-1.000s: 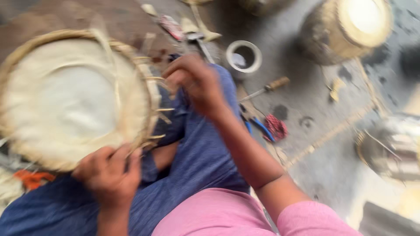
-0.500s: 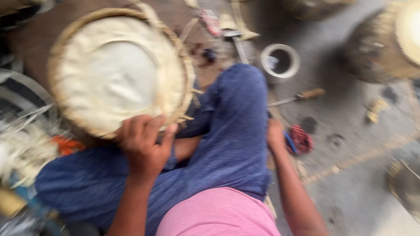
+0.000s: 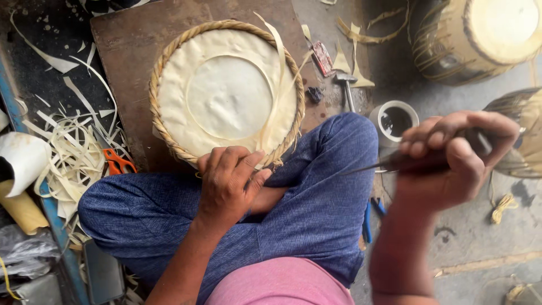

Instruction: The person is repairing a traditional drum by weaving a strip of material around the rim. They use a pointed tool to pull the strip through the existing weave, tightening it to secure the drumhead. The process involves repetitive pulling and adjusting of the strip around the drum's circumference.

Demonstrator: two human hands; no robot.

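A grey concrete floor (image 3: pixel 480 237) fills the right side, stained and cracked, lit by soft daylight. A brown board (image 3: pixel 130 51) lies flat on the ground at the top, dusty and worn. To its left the ground is dark, strewn with pale hide strips (image 3: pixel 73 158) in a loose heap, with orange-handled scissors (image 3: pixel 117 162) among them. A blue bar (image 3: pixel 51 214) runs along the left edge. Beside it stands a white roll (image 3: pixel 22 161) above a yellowish tube (image 3: pixel 22 209). At the top right stands a drum (image 3: pixel 480 34) with a pale head and laced sides. A small white cup (image 3: pixel 395 121) sits on the floor, a hammer (image 3: pixel 345 85) just above it. A coil of yellow cord (image 3: pixel 502 206) lies at the right.
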